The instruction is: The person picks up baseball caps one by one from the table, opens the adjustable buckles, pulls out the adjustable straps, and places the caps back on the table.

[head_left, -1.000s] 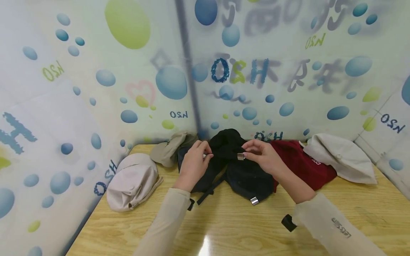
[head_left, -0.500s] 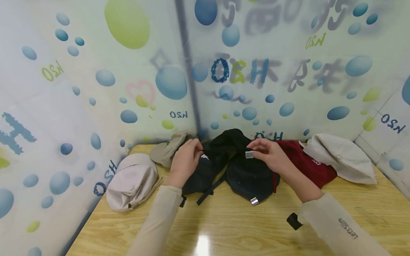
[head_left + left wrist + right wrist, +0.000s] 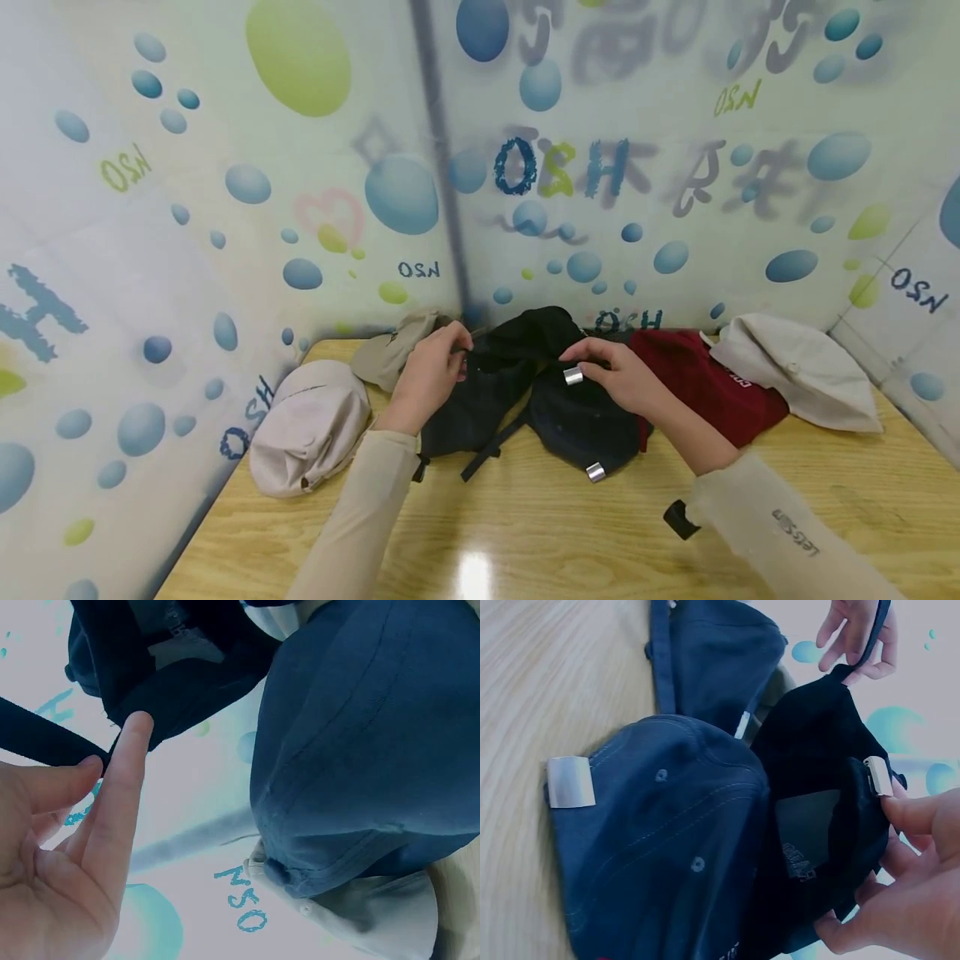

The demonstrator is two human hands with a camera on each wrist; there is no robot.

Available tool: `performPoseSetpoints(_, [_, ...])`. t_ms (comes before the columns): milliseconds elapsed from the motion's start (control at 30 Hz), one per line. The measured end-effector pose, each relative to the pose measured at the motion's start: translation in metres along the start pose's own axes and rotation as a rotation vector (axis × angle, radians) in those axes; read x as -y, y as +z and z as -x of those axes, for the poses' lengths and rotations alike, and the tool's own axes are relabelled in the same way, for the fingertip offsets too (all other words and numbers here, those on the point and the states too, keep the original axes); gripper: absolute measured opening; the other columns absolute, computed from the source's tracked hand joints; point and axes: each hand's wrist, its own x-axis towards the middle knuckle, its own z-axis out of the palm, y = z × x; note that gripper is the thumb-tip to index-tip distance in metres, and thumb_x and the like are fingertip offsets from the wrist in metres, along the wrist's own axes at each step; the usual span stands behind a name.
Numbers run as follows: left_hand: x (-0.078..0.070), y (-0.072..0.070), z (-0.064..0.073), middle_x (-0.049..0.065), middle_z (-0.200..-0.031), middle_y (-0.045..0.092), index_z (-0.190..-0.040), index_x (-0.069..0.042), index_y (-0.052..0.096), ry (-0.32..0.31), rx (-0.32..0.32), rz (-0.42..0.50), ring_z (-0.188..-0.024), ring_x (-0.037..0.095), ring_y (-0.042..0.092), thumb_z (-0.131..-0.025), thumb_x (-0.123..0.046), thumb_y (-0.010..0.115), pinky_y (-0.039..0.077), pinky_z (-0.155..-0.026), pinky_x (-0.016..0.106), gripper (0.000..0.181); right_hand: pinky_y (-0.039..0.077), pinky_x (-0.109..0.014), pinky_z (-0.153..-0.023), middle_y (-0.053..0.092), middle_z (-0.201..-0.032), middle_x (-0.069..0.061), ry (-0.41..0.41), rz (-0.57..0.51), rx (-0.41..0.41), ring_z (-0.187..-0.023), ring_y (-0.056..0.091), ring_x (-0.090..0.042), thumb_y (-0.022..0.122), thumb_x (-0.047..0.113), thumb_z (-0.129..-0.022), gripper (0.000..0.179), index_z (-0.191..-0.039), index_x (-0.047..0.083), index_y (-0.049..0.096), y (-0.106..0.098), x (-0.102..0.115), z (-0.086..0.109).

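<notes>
At the back middle, both hands hold a black cap [image 3: 536, 329] by its rear opening. My left hand [image 3: 429, 373] pinches the dark strap [image 3: 45, 735] between thumb and fingers, and its extended index finger lies at the cap's edge in the left wrist view. My right hand [image 3: 621, 373] grips the opposite edge, thumb at the silver metal buckle [image 3: 878, 776]. Inside the cap a lighter label [image 3: 808, 829] shows. Just in front lie two navy caps, a left one [image 3: 472, 408] with a loose strap [image 3: 495, 446] and a right one [image 3: 581, 421] with a silver clasp [image 3: 596, 472].
A pale pinkish cap [image 3: 307, 425] and a khaki cap [image 3: 397, 350] lie to the left. Over to the right are a dark red cap [image 3: 708, 383] and an off-white cap [image 3: 802, 371]. The wooden table [image 3: 540, 533] backs onto a printed curtain [image 3: 675, 167].
My left hand has moved left over the second. My right hand went out to the right with the buckle, then came back left and slightly down. The black cap's top has sunk a little.
</notes>
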Motion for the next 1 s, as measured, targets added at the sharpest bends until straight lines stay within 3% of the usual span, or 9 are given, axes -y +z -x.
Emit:
performPoseSetpoints(100, [0.003,0.000,-0.001,0.009,-0.110,0.064,-0.101,-0.012,0.055,-0.039,0.014,0.040,-0.092,0.024,0.064,-0.099,0.006,0.051,0.053,-0.080,0.035,0.018,0.050,-0.040,-0.094,0.066,-0.122,-0.017,-0.007,0.040,0.013,-0.117,0.058,-0.033,0.050,0.001,-0.102,0.022,-0.117,0.002,0.066,0.005,-0.002,-0.001])
performPoseSetpoints(267, [0.012,-0.001,-0.001,0.020,-0.124,0.059,-0.101,-0.004,0.051,-0.165,0.122,0.474,-0.096,0.031,0.071,-0.103,0.002,0.047,0.059,-0.081,0.038,0.007,0.049,-0.047,-0.097,0.067,-0.120,-0.015,-0.016,0.049,0.032,-0.117,0.058,-0.033,0.052,0.000,-0.100,0.022,-0.115,0.004,0.068,0.012,-0.004,0.000])
performPoseSetpoints(333, [0.016,-0.003,0.001,0.026,-0.132,0.054,-0.103,0.001,0.048,-0.179,0.182,0.644,-0.104,0.036,0.071,-0.103,0.003,0.044,0.061,-0.082,0.039,0.004,0.050,-0.045,-0.095,0.068,-0.119,-0.014,-0.016,0.055,0.037,-0.115,0.059,-0.031,0.053,0.000,-0.100,0.021,-0.114,0.005,0.068,0.014,-0.005,0.001])
performPoseSetpoints(400, [0.021,-0.007,0.004,0.026,-0.137,0.051,-0.104,0.000,0.046,-0.180,0.244,0.737,-0.109,0.036,0.070,-0.101,0.010,0.040,0.061,-0.084,0.037,0.012,0.051,-0.041,-0.092,0.068,-0.118,-0.014,-0.016,0.062,0.044,-0.111,0.060,-0.029,0.055,0.001,-0.099,0.020,-0.113,0.006,0.068,0.015,-0.006,0.002])
performPoseSetpoints(467, [0.024,-0.010,0.007,0.023,-0.142,0.047,-0.105,-0.002,0.046,-0.222,0.289,0.838,-0.113,0.034,0.068,-0.098,0.016,0.035,0.060,-0.087,0.037,0.022,0.052,-0.036,-0.089,0.069,-0.114,-0.013,-0.013,0.059,0.057,-0.107,0.062,-0.028,0.056,0.002,-0.099,0.018,-0.112,0.006,0.068,0.015,-0.006,0.003])
performPoseSetpoints(567, [0.027,-0.016,0.011,0.019,-0.145,0.046,-0.109,-0.005,0.047,-0.290,0.331,0.877,-0.114,0.027,0.068,-0.096,0.018,0.031,0.059,-0.090,0.036,0.031,0.052,-0.030,-0.084,0.070,-0.109,-0.012,-0.011,0.051,0.072,-0.101,0.063,-0.024,0.058,0.006,-0.099,0.016,-0.111,0.006,0.069,0.014,-0.005,0.005])
performPoseSetpoints(667, [0.030,-0.020,0.013,0.019,-0.144,0.047,-0.112,-0.005,0.048,-0.320,0.364,0.858,-0.113,0.024,0.067,-0.102,0.008,0.029,0.058,-0.093,0.038,0.025,0.051,-0.027,-0.079,0.070,-0.106,-0.011,-0.008,0.036,0.079,-0.098,0.062,-0.021,0.059,0.010,-0.099,0.015,-0.110,0.005,0.068,0.012,-0.003,0.008])
performPoseSetpoints(1000, [0.052,-0.031,0.029,0.009,-0.120,0.060,-0.109,-0.005,0.051,-0.298,0.405,0.767,-0.106,0.015,0.065,-0.109,-0.012,0.032,0.055,-0.096,0.037,0.019,0.052,-0.024,-0.082,0.071,-0.105,-0.010,-0.009,0.035,0.068,-0.098,0.064,-0.020,0.060,0.011,-0.099,0.015,-0.110,0.004,0.069,0.005,-0.001,0.014])
